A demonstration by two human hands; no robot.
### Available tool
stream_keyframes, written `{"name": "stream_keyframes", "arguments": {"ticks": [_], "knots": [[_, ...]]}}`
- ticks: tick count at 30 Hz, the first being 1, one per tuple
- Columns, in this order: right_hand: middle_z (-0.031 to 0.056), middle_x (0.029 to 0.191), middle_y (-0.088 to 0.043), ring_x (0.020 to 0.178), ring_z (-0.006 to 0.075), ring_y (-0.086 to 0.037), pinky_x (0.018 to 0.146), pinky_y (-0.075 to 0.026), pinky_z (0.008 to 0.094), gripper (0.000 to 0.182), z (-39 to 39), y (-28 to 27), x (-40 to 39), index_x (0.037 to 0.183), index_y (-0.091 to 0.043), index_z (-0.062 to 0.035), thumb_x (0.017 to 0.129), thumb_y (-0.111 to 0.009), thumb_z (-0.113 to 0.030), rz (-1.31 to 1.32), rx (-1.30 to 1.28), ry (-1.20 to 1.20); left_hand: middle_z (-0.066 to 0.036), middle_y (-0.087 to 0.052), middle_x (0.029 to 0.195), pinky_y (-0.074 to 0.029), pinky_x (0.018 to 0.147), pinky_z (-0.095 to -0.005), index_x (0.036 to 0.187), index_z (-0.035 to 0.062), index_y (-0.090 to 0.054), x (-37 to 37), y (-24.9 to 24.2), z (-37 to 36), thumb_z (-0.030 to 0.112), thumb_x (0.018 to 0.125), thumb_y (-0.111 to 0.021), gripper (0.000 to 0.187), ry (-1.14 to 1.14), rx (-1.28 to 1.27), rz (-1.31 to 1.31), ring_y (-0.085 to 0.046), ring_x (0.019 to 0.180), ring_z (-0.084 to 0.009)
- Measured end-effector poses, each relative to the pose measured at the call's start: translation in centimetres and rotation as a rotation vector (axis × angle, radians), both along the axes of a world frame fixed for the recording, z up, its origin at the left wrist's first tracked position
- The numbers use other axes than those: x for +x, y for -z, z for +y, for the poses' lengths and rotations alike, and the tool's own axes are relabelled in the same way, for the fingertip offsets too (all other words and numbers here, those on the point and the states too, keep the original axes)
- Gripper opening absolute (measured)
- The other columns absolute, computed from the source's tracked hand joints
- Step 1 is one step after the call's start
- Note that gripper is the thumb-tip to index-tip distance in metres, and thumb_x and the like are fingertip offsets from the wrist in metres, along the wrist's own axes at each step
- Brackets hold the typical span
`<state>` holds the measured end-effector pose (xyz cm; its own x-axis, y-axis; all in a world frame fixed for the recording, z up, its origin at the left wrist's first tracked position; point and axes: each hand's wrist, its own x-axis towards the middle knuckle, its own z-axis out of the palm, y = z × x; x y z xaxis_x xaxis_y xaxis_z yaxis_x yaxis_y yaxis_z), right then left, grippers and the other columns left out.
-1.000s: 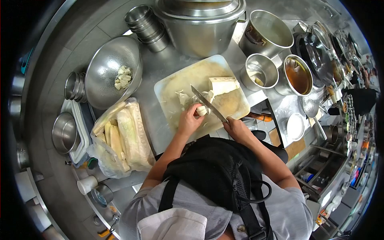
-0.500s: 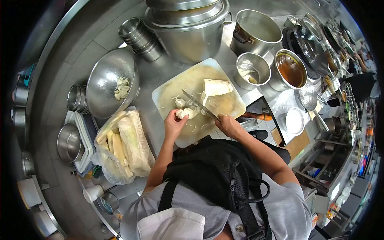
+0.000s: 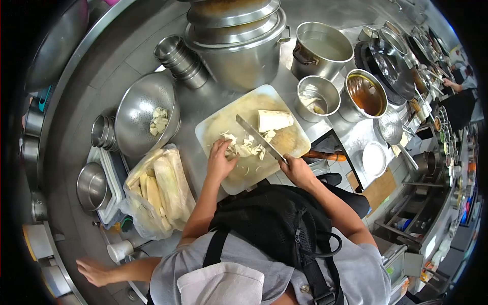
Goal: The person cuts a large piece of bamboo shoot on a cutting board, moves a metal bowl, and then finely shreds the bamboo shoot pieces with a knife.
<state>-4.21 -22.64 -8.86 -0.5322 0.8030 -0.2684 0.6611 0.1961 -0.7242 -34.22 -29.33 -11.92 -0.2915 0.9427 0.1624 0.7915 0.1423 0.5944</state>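
My right hand [image 3: 299, 170] grips the handle of a kitchen knife [image 3: 256, 134], its blade slanting up and left over the cutting board [image 3: 216, 119]. My left hand [image 3: 219, 160] is on the board's left side, thumb and fingers apart, touching the edge of a loose spread of pale vegetable slices [image 3: 246, 148]. Whether a slice is under its fingertips is hidden. Beyond the blade lies a larger pale chunk, which looks like bamboo shoot [image 3: 274, 121].
Left of the board are a colander [image 3: 137, 107] with pale pieces inside and a plastic bag [image 3: 178, 175] of long pale vegetables. A lidded pot [image 3: 234, 58], a small pot [image 3: 307, 89] and a pot of brown liquid [image 3: 365, 94] stand behind. Another person's hand [image 3: 94, 272] reaches out at lower left.
The clump of pieces my left hand was holding now lies spread on the board as loose slices. My left hand has opened. Another person's arm has appeared at lower left.
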Motion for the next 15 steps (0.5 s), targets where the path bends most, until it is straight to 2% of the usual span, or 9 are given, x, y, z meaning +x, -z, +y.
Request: {"name": "stream_keyframes", "arguments": {"ticks": [2, 3, 5, 8, 11, 15], "knots": [[0.0286, 0.083, -0.068, 0.083, 0.0481, -0.067, 0.076, -0.054, 0.0535, 0.028, 0.0, -2.5, 0.2, 0.109, -0.065, -0.0023, 0.099, -0.059, -0.028, 0.022, 0.060, 0.038, -0.020, -0.048, 0.145, -0.045, 0.107, -0.0496, 0.127, 0.0131, -0.069, 1.1, -0.2, 0.4, 0.028, 0.071, -0.091, 0.062, 0.035, -0.056, 0.012, -0.049, 0.131, -0.0396], [0.0287, 0.080, -0.067, 0.082, 0.0477, -0.067, 0.074, -0.053, 0.0538, 0.027, -0.1, -3.1, 0.5, 0.109, -0.064, -0.0023, 0.100, -0.058, -0.027, 0.026, 0.059, 0.031, -0.020, -0.048, 0.145, -0.045, 0.107, -0.0496, 0.127, 0.0131, -0.069, 1.7, -0.1, 0.6, 0.028, 0.071, -0.091, 0.062, 0.023, -0.057, 0.006, -0.049, 0.131, -0.0396], [0.0288, 0.080, -0.067, 0.082, 0.0477, -0.067, 0.074, -0.053, 0.0543, 0.028, -0.6, -3.9, 1.5, 0.110, -0.064, -0.0022, 0.100, -0.058, -0.027, -0.007, 0.037, 0.005, -0.017, -0.048, 0.145, -0.044, 0.106, -0.0486, 0.118, 0.0140, -0.074, 2.4, 0.2, 0.8, 0.033, 0.071, -0.091, 0.053, -0.006, -0.044, 0.141, -0.049, 0.127, -0.0400], [0.0286, 0.079, -0.067, 0.082, 0.0481, -0.067, 0.074, -0.052, 0.0552, 0.028, -1.9, -3.7, 2.9, 0.112, -0.061, -0.0031, 0.099, -0.058, -0.028, -0.075, -0.016, -0.016, -0.016, -0.049, 0.143, -0.043, 0.105, -0.0481, 0.110, 0.0140, -0.077, 2.2, 1.8, 0.9, 0.035, 0.071, -0.090, 0.046, -0.040, 0.007, 0.156, -0.049, 0.124, -0.0391], [0.0289, 0.086, -0.069, 0.087, 0.0479, -0.067, 0.078, -0.052, 0.0554, 0.028, -2.6, -0.7, 4.1, 0.110, -0.060, -0.0048, 0.100, -0.058, -0.031, -0.208, -0.086, -0.042, -0.016, -0.048, 0.143, -0.041, 0.105, -0.0506, 0.106, 0.0113, -0.076, 2.1, 0.9, 0.9, 0.033, 0.070, -0.090, 0.045, -0.063, -0.011, 0.136, -0.048, 0.125, -0.0383], [0.0286, 0.088, -0.069, 0.090, 0.0480, -0.067, 0.080, -0.052, 0.0559, 0.030, -1.9, -0.7, 4.1, 0.113, -0.060, -0.0057, 0.101, -0.058, -0.033, -0.230, -0.121, -0.063, -0.016, -0.049, 0.142, -0.040, 0.107, -0.0510, 0.102, 0.0102, -0.074, 1.2, 0.7, 0.5, 0.029, 0.071, -0.089, 0.039, -0.133, -0.029, 0.093, -0.047, 0.126, -0.0387]]}}
